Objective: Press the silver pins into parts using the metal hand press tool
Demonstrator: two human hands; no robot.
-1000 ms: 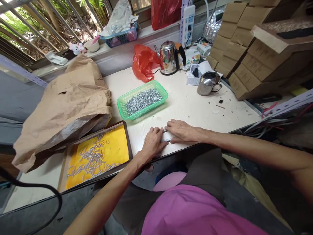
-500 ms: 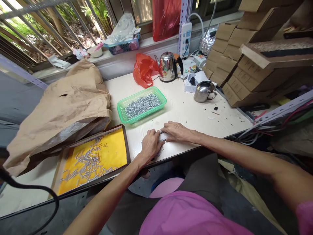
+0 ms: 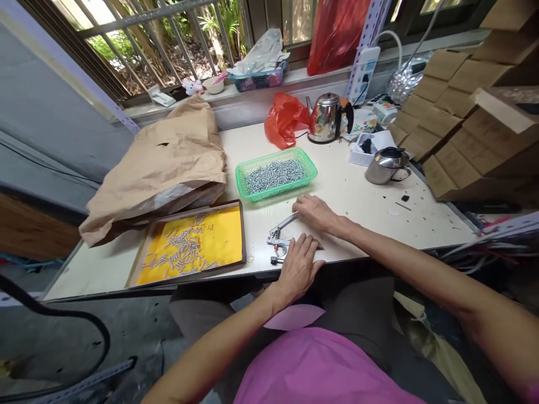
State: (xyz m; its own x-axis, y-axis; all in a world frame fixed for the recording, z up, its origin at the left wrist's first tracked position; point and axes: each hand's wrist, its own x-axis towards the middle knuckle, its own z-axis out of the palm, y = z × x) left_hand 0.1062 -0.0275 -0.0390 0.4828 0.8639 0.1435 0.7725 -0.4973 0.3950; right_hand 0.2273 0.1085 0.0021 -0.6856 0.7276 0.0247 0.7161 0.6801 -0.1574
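On the table in front of me lies a grey metal pair of pliers (image 3: 274, 234) with a spring between its spread handles, a bit of red and a small black part by the head. My right hand (image 3: 315, 212) has curled fingers at the tip of the upper handle. Across the lower handle rests my left hand (image 3: 298, 262), fingers stretched out and covering part of it. Beyond them, a green basket (image 3: 275, 195) is full of small metal pins. More pins lie scattered over the yellow sheet in a shallow tray (image 3: 243, 235) to the left.
A crumpled brown paper bag (image 3: 168, 151) sits behind the tray. Toward the back are a red plastic bag (image 3: 284, 120), a steel kettle (image 3: 324, 118) and a small steel pot (image 3: 385, 166). Stacked cardboard boxes (image 3: 475, 118) rise at the right. Small scraps dot the table's right side.
My hands have parted around the pliers, which are now spread and largely uncovered. My left hand has flattened out. The view has shifted, so the table's things appear further right.
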